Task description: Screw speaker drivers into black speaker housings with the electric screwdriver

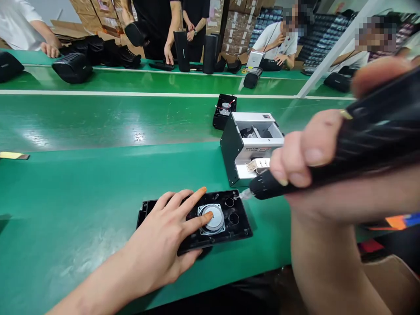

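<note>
A black plastic panel [229, 227] lies flat on the green belt near the front edge, with a round silver speaker driver [215, 218] set in its middle. My left hand [167, 245] rests spread on the panel, fingers stretched out, one fingertip pressing the driver. My right hand [311, 162] is wrapped round a black electric screwdriver [361, 148]. Its bit tip [244, 194] touches the panel's far right corner.
A small white and black screw dispenser box [251, 146] stands just behind the panel. Another black panel with a driver [225, 111] lies further back. Across the belt, other people stand by black speaker housings [72, 68] and cardboard boxes [238, 26].
</note>
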Tool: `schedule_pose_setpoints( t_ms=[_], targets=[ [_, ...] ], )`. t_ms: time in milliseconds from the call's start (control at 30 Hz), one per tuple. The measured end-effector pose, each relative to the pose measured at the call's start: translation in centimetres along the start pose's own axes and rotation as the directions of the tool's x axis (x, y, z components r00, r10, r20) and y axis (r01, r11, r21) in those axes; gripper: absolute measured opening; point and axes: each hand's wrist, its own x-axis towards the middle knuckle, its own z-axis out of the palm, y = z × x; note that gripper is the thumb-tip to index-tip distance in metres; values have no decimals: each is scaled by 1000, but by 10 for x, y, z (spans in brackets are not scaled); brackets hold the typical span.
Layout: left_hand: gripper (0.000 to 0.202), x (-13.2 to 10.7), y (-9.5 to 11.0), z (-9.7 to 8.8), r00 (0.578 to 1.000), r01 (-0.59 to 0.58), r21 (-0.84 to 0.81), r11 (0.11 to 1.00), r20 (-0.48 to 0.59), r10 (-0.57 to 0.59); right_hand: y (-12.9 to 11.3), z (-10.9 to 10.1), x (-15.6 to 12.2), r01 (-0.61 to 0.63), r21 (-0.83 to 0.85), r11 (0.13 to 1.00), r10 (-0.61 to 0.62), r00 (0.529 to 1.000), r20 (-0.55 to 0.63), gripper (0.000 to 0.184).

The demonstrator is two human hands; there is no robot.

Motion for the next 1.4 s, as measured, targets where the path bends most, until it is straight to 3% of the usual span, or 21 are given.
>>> schedule_pose_setpoints(
  t_ms=[100,200,400,667,900,1167,1400],
  targets=[
    [57,1,1,-1,1000,-12,10,1000,-9,12,21,19,-2,38,104,994,-39,999,2,58],
    [58,1,1,-1,999,-30,34,999,-27,31,45,21,-5,51,161,986,-52,999,4,68],
    [64,0,-3,5,995,-58,98,993,-71,65,74,11,-8,32,229,973,-60,991,116,66],
    [66,-1,-6,11,986,-80,158,984,-129,101,88,6,-10,-10,319,948,-43,987,158,62],
    [63,1,4,7,991,4,139,990,-135,15,92,4,-10,-14,341,940,-50,983,178,59],
    [73,2,-8,7,987,-98,198,975,-103,120,99,6,-19,-75,305,949,-22,952,304,65],
    [69,3,-5,13,970,-111,208,972,-191,152,106,9,-22,-100,313,945,-23,931,365,63]
  ],
)
